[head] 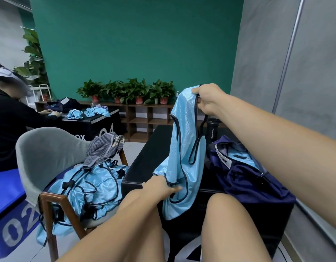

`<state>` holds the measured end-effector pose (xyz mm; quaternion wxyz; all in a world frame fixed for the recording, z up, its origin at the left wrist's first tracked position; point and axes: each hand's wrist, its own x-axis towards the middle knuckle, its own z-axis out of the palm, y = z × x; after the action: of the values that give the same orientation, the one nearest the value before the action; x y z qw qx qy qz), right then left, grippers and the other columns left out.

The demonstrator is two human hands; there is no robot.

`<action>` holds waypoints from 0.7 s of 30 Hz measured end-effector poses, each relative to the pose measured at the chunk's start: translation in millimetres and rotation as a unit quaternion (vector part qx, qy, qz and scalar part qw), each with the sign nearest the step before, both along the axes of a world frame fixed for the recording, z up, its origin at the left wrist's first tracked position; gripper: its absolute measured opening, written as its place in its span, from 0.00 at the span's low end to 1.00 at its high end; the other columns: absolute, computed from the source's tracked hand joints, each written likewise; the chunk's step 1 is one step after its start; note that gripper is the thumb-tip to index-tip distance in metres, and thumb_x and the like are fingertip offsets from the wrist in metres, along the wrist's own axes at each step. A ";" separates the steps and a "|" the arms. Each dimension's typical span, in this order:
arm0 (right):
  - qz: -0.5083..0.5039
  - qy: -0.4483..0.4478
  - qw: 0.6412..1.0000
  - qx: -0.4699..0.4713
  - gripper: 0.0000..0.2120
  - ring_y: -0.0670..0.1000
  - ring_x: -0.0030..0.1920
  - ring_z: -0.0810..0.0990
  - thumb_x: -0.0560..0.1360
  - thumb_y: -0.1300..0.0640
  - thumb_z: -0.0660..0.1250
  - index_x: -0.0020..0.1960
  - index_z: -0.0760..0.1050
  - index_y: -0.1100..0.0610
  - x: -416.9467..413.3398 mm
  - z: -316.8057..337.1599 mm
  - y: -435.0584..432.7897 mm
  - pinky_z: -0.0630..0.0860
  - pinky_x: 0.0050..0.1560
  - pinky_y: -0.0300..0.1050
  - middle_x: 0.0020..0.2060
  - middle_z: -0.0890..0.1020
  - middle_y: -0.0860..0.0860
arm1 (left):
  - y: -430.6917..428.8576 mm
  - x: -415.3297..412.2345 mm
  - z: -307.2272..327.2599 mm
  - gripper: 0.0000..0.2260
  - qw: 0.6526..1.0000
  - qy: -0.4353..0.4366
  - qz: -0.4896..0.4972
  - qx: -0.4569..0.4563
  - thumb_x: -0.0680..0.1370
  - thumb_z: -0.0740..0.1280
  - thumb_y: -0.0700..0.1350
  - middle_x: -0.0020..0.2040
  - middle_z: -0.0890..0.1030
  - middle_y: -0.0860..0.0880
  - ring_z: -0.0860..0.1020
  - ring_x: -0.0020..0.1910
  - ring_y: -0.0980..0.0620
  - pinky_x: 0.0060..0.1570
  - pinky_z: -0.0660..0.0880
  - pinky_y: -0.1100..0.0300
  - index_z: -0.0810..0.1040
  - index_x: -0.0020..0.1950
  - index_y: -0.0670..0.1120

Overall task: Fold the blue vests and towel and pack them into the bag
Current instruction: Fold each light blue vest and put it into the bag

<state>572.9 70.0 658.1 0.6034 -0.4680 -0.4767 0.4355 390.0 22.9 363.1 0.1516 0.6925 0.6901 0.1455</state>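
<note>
Bare knee (229, 220) filling the bottom of the head view, pressing close to the front of a black box (154, 154).

Left hand (160, 186) reaching low over the box's near edge, fingers curled together and thumb closing on the lower hem of a light blue vest (184, 148). Right hand (207, 99) holding high, thumb and bent fingers pinching the vest's top at a dark-trimmed strap. Vest hanging stretched between the two hands, its lower part draping down the box front, dark piping looping along its openings.

Navy bag (248, 184) sitting on the box to the right, mouth gaping open, pale blue fabric (237, 157) showing inside it. Black bottle (212, 129) standing upright just behind the bag, partly hidden by the vest and right wrist.

Heap of blue vests (93, 188) lying unfolded on the seat of a grey chair (42, 152) to the left, some spilling over the front edge. Striped grey towel (102, 148) resting crumpled on top of the heap.

Farther back, another person (8, 120) in black sitting at a second black box, hands working on blue cloth. Potted plants (129, 89) lining the top of a low wooden shelf (144, 118) against the green wall.
</note>
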 end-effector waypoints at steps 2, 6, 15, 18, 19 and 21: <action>-0.001 -0.005 1.000 0.000 0.08 0.58 0.52 0.88 0.82 0.69 0.66 0.60 0.78 0.66 2.0 0.3 0.4 0.87 0.49 0.52 0.57 0.85 0.62 | 4.5 -0.3 -0.5 0.23 1.000 0.003 0.013 0.010 0.69 0.67 0.68 0.52 0.82 0.52 0.80 0.51 0.45 0.57 0.79 0.47 0.82 0.55 0.54; -0.013 -0.023 1.000 -0.002 0.06 0.59 0.50 0.88 0.79 0.69 0.69 0.55 0.79 0.65 15.7 -2.9 3.5 0.86 0.54 0.56 0.55 0.86 0.62 | 12.6 -25.7 7.1 0.15 0.996 -0.075 0.027 0.032 0.72 0.69 0.58 0.41 0.83 0.49 0.80 0.40 0.46 0.39 0.75 0.56 0.84 0.45 0.47; 0.071 -0.033 0.996 -0.042 0.44 0.61 0.61 0.84 0.73 0.68 0.77 0.76 0.55 0.45 25.5 -29.4 -0.3 0.82 0.59 0.67 0.74 0.72 0.58 | 7.6 -68.9 69.1 0.13 0.927 -0.366 0.059 0.058 0.83 0.60 0.54 0.50 0.85 0.46 0.80 0.47 0.46 0.47 0.76 0.51 0.82 0.54 0.49; 0.089 -0.045 0.994 -0.054 0.53 0.61 0.64 0.82 0.75 0.70 0.75 0.82 0.43 0.43 17.8 -38.3 -7.2 0.82 0.57 0.70 0.77 0.64 0.55 | 0.2 -64.2 96.6 0.16 0.889 -0.456 0.025 0.037 0.83 0.57 0.52 0.54 0.88 0.44 0.86 0.54 0.42 0.63 0.81 0.42 0.81 0.63 0.51; 0.091 -0.042 0.993 -0.056 0.51 0.60 0.61 0.84 0.76 0.71 0.74 0.82 0.45 0.45 15.6 -40.1 -8.0 0.83 0.55 0.69 0.75 0.66 0.57 | -5.1 -58.2 105.0 0.17 0.861 -0.509 -0.001 0.015 0.84 0.57 0.50 0.53 0.88 0.39 0.87 0.53 0.39 0.63 0.81 0.39 0.79 0.66 0.47; 0.101 -0.035 0.993 -0.059 0.47 0.59 0.57 0.85 0.75 0.71 0.74 0.80 0.49 0.47 11.3 -42.6 -9.5 0.84 0.53 0.68 0.72 0.70 0.60 | -15.0 -46.0 119.8 0.16 0.816 -0.576 -0.041 -0.012 0.85 0.56 0.46 0.53 0.87 0.34 0.87 0.54 0.36 0.64 0.80 0.38 0.75 0.68 0.42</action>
<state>584.1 60.5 615.5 0.5107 -0.4671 -0.5156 0.5051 344.1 7.9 482.9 0.5358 0.5079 0.4493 0.5031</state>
